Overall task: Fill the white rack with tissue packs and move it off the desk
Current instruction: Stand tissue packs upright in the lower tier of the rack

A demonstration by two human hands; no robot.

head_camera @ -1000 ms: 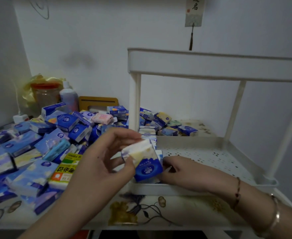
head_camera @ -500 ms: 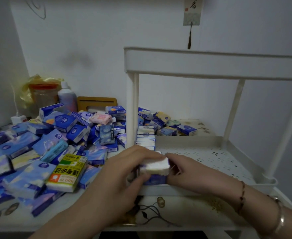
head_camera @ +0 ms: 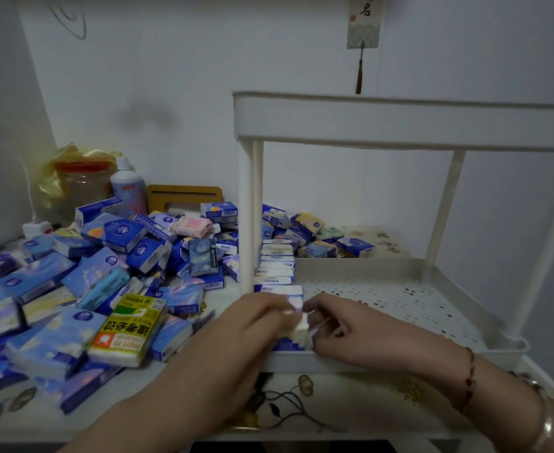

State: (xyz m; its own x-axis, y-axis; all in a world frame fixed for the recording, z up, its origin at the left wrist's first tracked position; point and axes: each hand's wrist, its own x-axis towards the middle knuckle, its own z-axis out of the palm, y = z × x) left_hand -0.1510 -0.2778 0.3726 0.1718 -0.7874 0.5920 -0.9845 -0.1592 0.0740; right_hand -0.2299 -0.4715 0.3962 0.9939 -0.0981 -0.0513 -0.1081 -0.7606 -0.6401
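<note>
Rack (head_camera: 399, 122) lower shelf open across its right side; row of packs (head_camera: 276, 266) lines its left edge. Corner post (head_camera: 251, 217) and loose pile (head_camera: 105, 273) block the desk (head_camera: 350, 407) left.

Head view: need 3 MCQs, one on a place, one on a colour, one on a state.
1. Where is the row of tissue packs in the white rack?
A. top shelf B. lower shelf, left side C. lower shelf, right side

2. Colour of the pack nearest the left hand in the loose pile?
A. yellow and green B. pink C. black

3. State of the pack between the hands?
A. lying on the desk B. held by both hands at the rack's front edge C. untouched

B: the row runs back beside the left post. A: yellow-green wrapper. B: the right hand meets the left on it.
</note>
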